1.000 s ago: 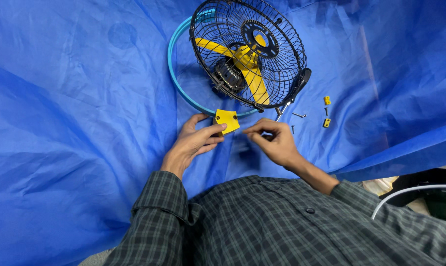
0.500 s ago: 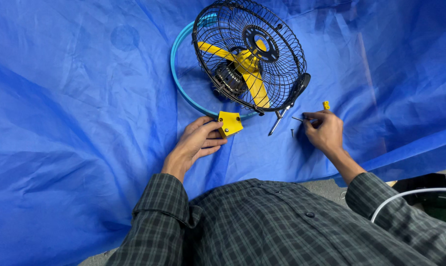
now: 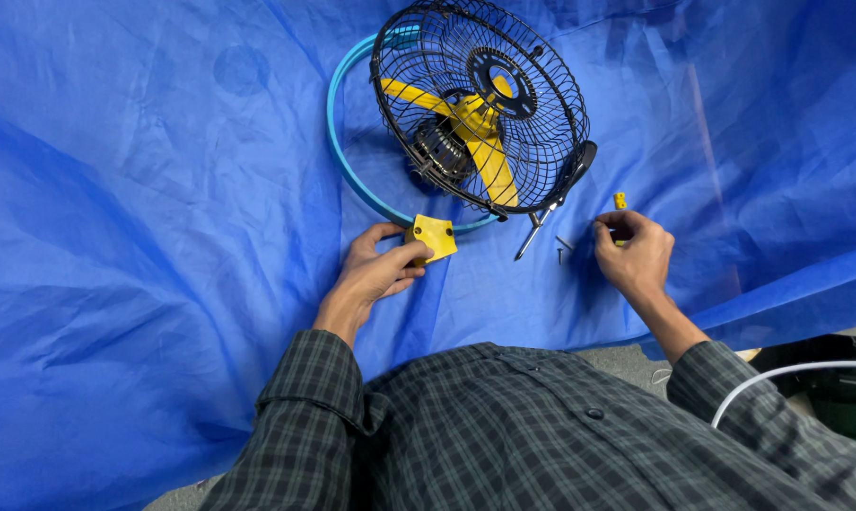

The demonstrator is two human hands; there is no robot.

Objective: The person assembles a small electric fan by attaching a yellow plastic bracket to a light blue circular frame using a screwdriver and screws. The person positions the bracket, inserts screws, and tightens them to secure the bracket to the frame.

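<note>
Blue sheeting (image 3: 144,246) covered the whole work surface, wrinkled and creased. On it lay a small fan (image 3: 480,109) with a black wire cage, yellow blades and a dark motor at the hub, tipped over within its light-blue hoop stand (image 3: 338,151). The left hand (image 3: 376,270) rested on the sheeting at the near edge of the hoop, its fingers curled and pinched on a small yellow bracket (image 3: 432,237) that sat against the hoop's lower rim. Two dark screw holes showed on the bracket's face.

The right hand (image 3: 636,251) lay well apart from the left, to the right of the fan, with its fingers bent inward and the tips drawn together near the sheeting; whether it gripped anything could not be told. Just above it sat a small yellow piece (image 3: 620,201), and just to its left lay a couple of loose screws (image 3: 562,248). A screwdriver (image 3: 546,213) with a black handle leaned against the cage's lower right side, its metal tip pointing down toward the screws. Both sleeves were dark green plaid. A white cable (image 3: 787,378) curved at the lower right corner.
</note>
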